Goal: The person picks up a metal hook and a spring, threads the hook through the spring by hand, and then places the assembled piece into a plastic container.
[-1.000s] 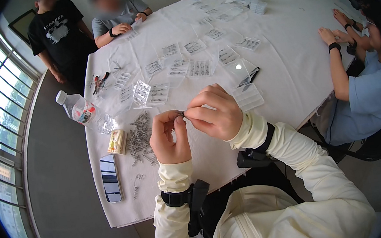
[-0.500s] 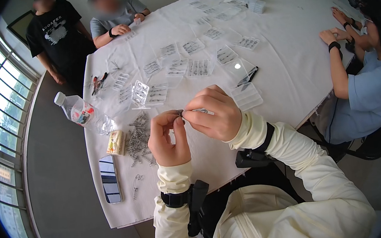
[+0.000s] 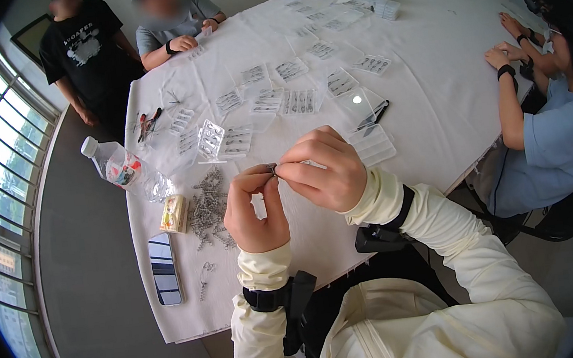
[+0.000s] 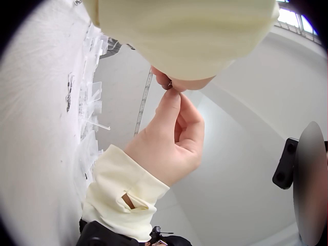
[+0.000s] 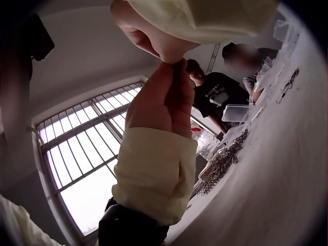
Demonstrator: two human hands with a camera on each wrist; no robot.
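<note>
My left hand (image 3: 256, 212) and right hand (image 3: 324, 169) meet fingertip to fingertip above the table's near side. Between thumb and forefinger, the left pinches a small dark metal piece (image 3: 272, 170); the right hand's fingertips pinch at its other side. Fingers cover most of the piece, so I cannot tell its exact kind. In the left wrist view the right hand (image 4: 166, 136) points up, its thumb and forefinger closed together. The right wrist view shows the left hand (image 5: 161, 100) against the window. Left of my hands lies a pile of small silvery wire pieces (image 3: 210, 209).
A phone (image 3: 166, 269), a tissue pack (image 3: 175, 215) and a plastic bottle (image 3: 123, 168) stand or lie along the left edge. Clear compartment boxes (image 3: 301, 102) holding metal pieces spread beyond my hands. Red-handled pliers (image 3: 150, 125) lie farther back. Other people are around the table.
Both hands stay almost in place, fingertips still together. The right fingers shift slightly around the piece, and the silvery bit between them shows less now.
</note>
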